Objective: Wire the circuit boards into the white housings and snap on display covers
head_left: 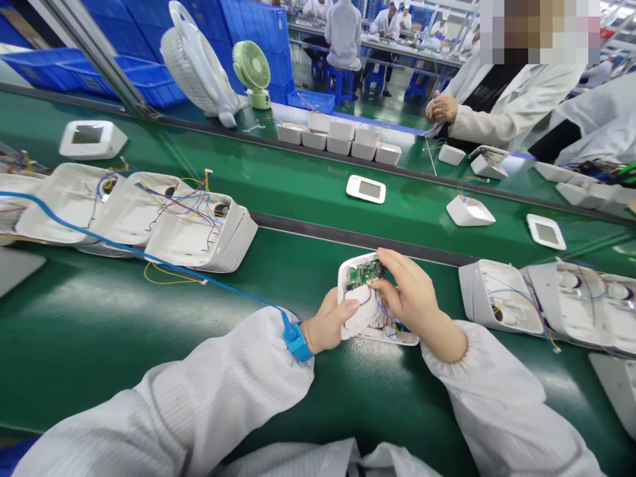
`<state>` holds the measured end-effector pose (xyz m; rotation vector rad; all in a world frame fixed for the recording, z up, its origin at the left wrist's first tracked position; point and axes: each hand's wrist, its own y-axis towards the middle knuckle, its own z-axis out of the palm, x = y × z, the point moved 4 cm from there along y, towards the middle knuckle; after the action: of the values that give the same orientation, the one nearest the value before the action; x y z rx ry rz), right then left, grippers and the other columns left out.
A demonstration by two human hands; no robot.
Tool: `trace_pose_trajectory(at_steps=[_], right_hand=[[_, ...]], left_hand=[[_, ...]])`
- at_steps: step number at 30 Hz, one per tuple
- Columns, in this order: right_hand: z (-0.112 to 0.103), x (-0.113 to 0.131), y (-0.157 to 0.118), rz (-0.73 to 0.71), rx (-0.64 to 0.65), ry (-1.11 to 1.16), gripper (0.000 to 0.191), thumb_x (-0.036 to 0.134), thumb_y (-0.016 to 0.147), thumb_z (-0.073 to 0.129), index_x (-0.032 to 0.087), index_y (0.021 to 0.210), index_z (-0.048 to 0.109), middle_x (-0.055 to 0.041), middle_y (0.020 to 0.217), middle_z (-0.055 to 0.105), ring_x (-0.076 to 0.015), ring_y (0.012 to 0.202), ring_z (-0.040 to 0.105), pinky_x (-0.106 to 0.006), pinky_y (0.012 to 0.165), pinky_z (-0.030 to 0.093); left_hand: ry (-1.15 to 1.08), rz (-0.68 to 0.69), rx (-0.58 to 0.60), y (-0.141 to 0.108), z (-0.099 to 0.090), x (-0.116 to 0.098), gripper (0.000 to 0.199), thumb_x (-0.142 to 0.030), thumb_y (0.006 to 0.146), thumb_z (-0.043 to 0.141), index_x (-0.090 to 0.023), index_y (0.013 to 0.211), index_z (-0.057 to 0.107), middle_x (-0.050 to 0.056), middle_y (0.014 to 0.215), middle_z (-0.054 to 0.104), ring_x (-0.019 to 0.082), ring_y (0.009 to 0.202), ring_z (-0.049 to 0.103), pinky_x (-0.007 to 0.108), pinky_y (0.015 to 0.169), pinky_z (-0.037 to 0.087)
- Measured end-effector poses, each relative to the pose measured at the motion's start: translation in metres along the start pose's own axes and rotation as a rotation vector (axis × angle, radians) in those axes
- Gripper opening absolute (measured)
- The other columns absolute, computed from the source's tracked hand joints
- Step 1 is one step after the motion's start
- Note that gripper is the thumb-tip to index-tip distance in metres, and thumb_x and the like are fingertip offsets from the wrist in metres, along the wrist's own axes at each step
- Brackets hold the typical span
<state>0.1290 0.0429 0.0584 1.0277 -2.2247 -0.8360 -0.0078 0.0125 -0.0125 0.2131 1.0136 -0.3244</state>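
My left hand [330, 321] is closed on the left side of a white plastic cover, its thumb lying over the inner face. Inside that cover sits a green circuit board [362, 274]. My right hand [415, 295] grips the cover's upper right edge, with fingers on the rim and the thumb against the board near the thin wires. What lies right under that thumb is too small to make out. Below the cover is an open white housing [397, 336] with coloured wires inside, partly hidden by the cover and my hands. A blue wrist strap [298, 341] circles my left wrist.
Open white housings with loose wires stand left [199, 232] and right [507, 298]. A blue cord [223, 286] crosses the green bench from the left. Beyond the dark rail lies a white display unit [366, 189]. A person's hands [442, 108] are across the bench.
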Motion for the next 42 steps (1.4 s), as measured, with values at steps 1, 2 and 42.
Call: trace_pose_trajectory(at_steps=[1,2,42], right_hand=[[0.0,0.0,0.0,0.002,-0.007,0.003,0.046,0.028,0.095,0.059,0.019,0.14,0.048,-0.0131,0.128,0.063,-0.0259,0.116,0.062,-0.042,0.098,0.054],[0.0,0.0,-0.001,0.008,-0.01,0.01,0.046,0.027,0.095,0.059,0.02,0.139,0.049,-0.0131,0.128,0.063,-0.0258,0.116,0.062,-0.042,0.098,0.054],[0.19,-0.151,0.145,0.372,0.485,-0.197,0.04,0.03,0.1,0.045,0.016,0.137,0.055,-0.0166,0.12,0.067,-0.0305,0.106,0.065,-0.046,0.095,0.049]], left_hand=[[-0.007,0.002,0.006,0.0,0.0,0.0,0.051,-0.059,0.076,0.065,-0.01,0.09,0.067,0.007,0.076,0.064,0.017,0.067,0.059,0.032,0.068,0.051],[-0.023,0.004,0.009,0.0,0.0,-0.001,0.05,-0.058,0.076,0.066,-0.009,0.091,0.067,0.008,0.078,0.065,0.017,0.068,0.06,0.032,0.068,0.052],[0.403,0.343,0.235,0.005,0.003,-0.021,0.076,-0.06,0.082,0.055,-0.018,0.145,0.041,0.011,0.11,0.066,0.025,0.095,0.061,0.037,0.084,0.051]])
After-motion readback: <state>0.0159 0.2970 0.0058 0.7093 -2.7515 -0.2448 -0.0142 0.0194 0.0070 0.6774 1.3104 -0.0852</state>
